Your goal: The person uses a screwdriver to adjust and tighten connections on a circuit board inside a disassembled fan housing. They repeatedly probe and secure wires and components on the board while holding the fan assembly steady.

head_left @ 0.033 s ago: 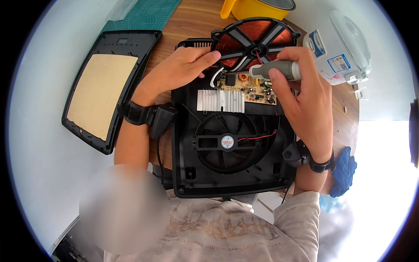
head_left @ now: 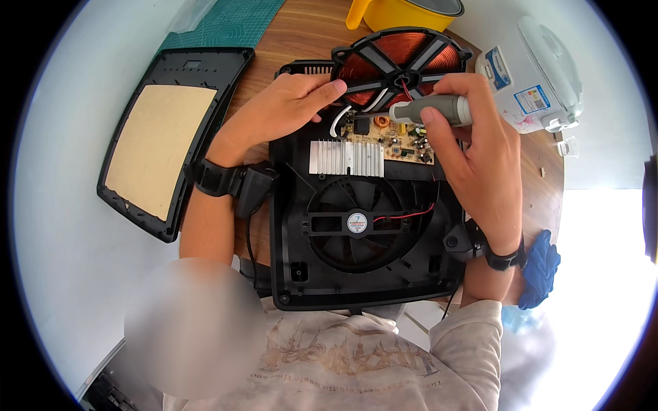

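My left hand (head_left: 288, 103) grips the edge of a round copper coil (head_left: 430, 56) in a black frame, tilted above the rear of an opened black appliance base (head_left: 295, 240). My right hand (head_left: 480, 157) holds a grey-green screwdriver (head_left: 437, 109), its shaft pointing left toward the circuit board (head_left: 408, 144) beneath the coil; its tip is hard to make out. A silver finned heat sink (head_left: 346, 157) sits beside the board. A black fan (head_left: 355, 250) with red and black wires lies in the front half of the base. White wires (head_left: 337, 120) run near my left fingers.
A black panel with a beige sheet (head_left: 154, 147) lies left. A green cutting mat (head_left: 219, 24) and yellow pot (head_left: 384, 15) are behind. A white lidded appliance (head_left: 528, 75) stands right, with a blue cloth (head_left: 538, 270) at the table's right edge (head_left: 548, 205).
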`<act>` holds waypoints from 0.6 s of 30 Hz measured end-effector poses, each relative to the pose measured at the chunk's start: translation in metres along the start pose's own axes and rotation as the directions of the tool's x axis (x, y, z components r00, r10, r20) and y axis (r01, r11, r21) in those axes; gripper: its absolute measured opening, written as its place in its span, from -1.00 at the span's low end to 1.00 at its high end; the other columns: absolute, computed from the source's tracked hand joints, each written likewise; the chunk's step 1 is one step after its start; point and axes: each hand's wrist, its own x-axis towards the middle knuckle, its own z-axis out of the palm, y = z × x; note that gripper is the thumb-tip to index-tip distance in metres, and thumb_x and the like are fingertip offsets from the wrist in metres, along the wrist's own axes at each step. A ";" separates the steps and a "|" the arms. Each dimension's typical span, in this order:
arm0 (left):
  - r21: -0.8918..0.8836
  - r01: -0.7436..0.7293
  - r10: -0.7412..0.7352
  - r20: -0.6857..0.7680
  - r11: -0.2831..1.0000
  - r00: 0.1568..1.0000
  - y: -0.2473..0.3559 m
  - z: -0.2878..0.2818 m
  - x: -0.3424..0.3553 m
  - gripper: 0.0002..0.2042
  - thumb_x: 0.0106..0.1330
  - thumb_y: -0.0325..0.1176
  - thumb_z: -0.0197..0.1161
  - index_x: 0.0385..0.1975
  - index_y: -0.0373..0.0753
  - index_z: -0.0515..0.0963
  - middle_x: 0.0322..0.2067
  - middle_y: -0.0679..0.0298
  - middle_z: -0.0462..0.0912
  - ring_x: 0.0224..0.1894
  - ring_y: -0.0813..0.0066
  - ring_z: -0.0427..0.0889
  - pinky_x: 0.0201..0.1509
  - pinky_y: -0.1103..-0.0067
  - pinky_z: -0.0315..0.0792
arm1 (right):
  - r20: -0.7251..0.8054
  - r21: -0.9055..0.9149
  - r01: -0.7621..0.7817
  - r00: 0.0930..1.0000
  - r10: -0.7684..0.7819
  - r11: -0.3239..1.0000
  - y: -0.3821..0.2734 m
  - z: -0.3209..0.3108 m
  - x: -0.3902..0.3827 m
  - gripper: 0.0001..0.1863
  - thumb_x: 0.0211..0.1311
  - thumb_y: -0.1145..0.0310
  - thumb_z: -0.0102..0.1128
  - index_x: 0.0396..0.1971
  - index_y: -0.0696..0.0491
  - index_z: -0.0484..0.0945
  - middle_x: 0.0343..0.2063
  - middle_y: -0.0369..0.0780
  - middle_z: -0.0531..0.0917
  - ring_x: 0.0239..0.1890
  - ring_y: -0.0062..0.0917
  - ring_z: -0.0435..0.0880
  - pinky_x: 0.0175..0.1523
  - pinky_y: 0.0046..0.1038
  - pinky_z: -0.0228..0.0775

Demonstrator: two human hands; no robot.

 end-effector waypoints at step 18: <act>0.014 -0.016 0.016 0.002 1.000 1.000 0.000 0.000 -0.001 -0.47 0.59 0.06 0.02 0.03 -0.38 0.60 -0.18 0.21 0.68 -0.12 0.44 0.68 -0.11 0.54 0.61 | -0.003 0.016 -0.008 1.000 0.008 1.000 -0.001 0.001 0.001 -0.75 0.31 0.45 0.31 -0.09 0.09 0.46 -0.39 -0.10 0.68 -0.39 -0.21 0.73 -0.29 -0.35 0.56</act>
